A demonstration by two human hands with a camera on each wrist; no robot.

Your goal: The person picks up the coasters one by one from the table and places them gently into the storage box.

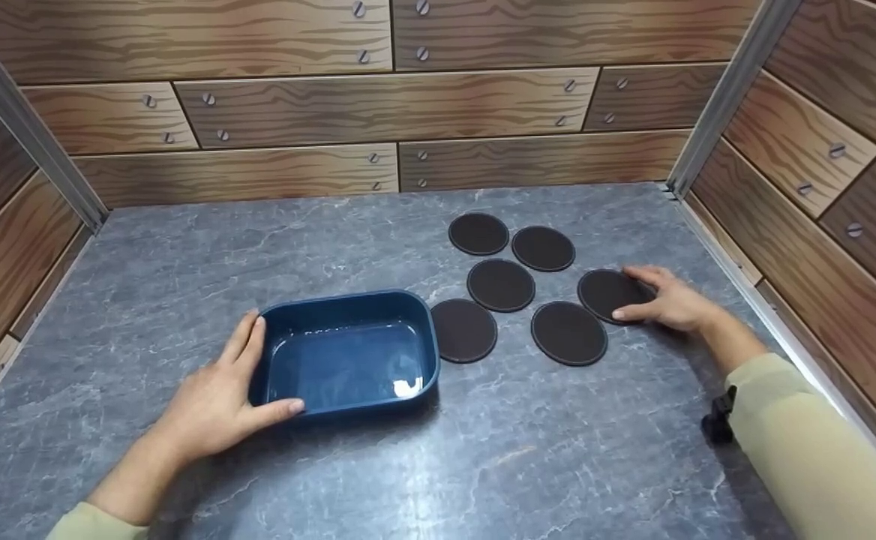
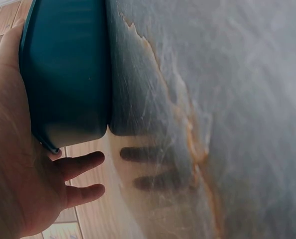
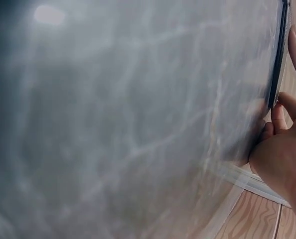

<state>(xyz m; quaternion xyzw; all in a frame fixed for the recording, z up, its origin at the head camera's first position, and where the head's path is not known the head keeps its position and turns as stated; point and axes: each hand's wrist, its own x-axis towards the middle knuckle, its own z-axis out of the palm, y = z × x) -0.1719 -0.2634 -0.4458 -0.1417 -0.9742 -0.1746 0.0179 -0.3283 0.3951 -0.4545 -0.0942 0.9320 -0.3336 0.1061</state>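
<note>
- Tub point(image 1: 340, 360) stood beside the left hand point(image 1: 217, 401), which gripped its end, thumb and fingers spread wide.
- Right hand point(image 1: 670, 301) held one dark coaster point(image 1: 603, 292) across its edges, thumb and fingers moderately parted.
- Five other coasters point(image 1: 501, 286) lay on the desk point(image 1: 528, 465), left of the right hand.
- No coaster was inside the tub; the work looked barely begun, all six remaining outside.

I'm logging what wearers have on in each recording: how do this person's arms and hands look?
The left hand and right hand are bare, no gloves visible. The left sleeve and right sleeve are pale yellow-green. A small black device shows by the right cuff. I see no markings.
</note>
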